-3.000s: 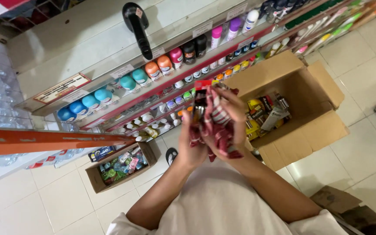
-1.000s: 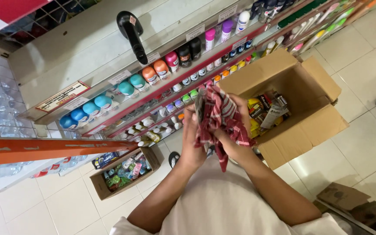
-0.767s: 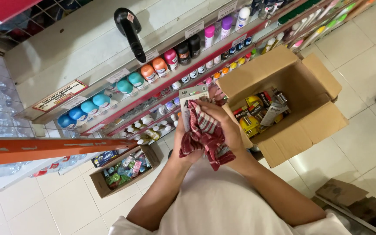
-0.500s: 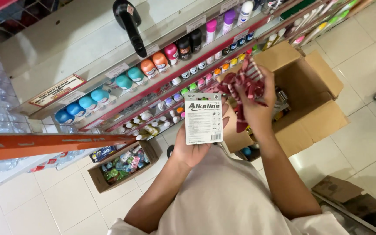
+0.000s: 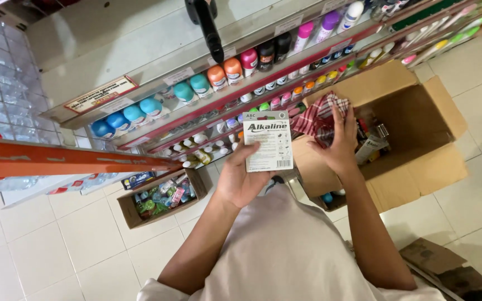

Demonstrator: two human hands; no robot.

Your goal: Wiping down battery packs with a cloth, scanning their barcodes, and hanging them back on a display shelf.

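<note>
Two cardboard boxes sit open on the tiled floor. The large cardboard box (image 5: pixel 419 128) lies directly under and beyond the right hand, with loose packaged goods showing inside it. The small cardboard box (image 5: pixel 160 195) sits to the left of the left hand, below it, packed with small colourful items. Beyond both hands run the store shelves (image 5: pixel 241 83), lined with rows of capped bottles: I count four with blue caps, two teal and two orange in the near row, and more farther along.

There is one red checked cloth (image 5: pixel 322 114). The right hand (image 5: pixel 338 147) holds it over the large box, fingers curled round its lower edge, the rest bunched above the fingertips.

There is one battery card (image 5: pixel 269 141), white and flat. The left hand (image 5: pixel 241 175) pinches its left edge, thumb on the front, holding it upright just beside the cloth.
</note>
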